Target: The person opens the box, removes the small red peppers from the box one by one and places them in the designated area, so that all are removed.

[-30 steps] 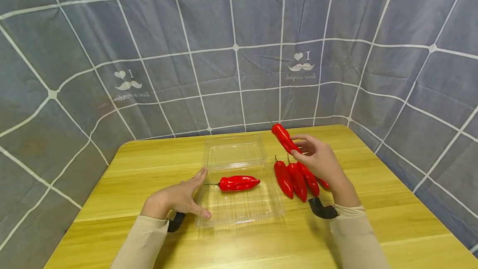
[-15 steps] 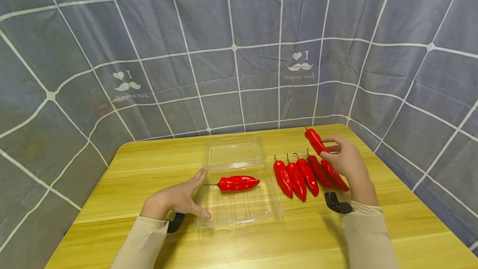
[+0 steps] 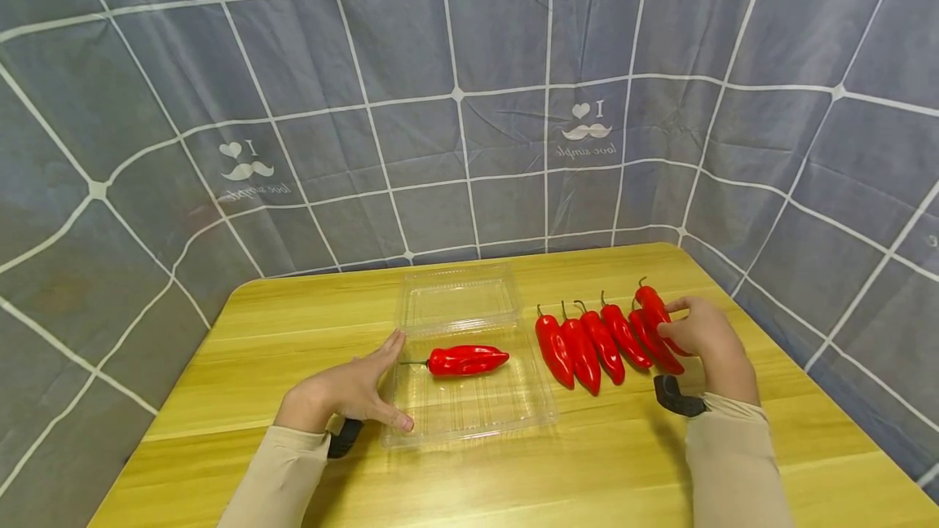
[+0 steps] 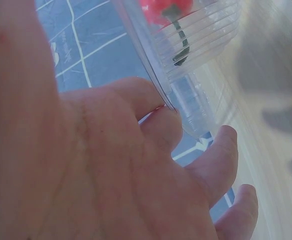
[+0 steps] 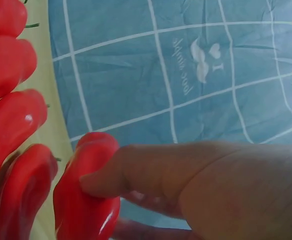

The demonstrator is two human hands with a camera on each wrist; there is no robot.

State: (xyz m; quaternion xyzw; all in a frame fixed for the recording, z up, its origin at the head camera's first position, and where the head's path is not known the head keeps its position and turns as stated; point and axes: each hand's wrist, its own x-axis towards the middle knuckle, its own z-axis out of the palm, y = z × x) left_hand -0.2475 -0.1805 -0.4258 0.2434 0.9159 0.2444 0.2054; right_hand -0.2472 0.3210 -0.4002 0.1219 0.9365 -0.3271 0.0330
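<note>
My left hand [image 3: 350, 388] is spread along the left side of a clear plastic clamshell container [image 3: 477, 414], its thumb by the front corner and fingertips at the rim. In the left wrist view, its fingers touch the edge of the container [image 4: 158, 80]. One red pepper [image 3: 468, 360] lies crosswise inside, green stem pointing left. At the right end of a row of red peppers [image 3: 583, 353], my right hand [image 3: 707, 338] pinches another red pepper [image 3: 651, 304] between thumb and fingers. The right wrist view shows the thumb pressed on that pepper [image 5: 86, 200], its lower end cut off.
The container's lid [image 3: 460, 300] lies open behind its base. Several red peppers stand side by side right of the container, stems toward the back. A grey checked curtain [image 3: 506, 137] hangs behind the wooden table [image 3: 469, 487].
My right hand has carried the pepper rightward and down, from above the row to its right end. My left hand and the container have stayed in place.
</note>
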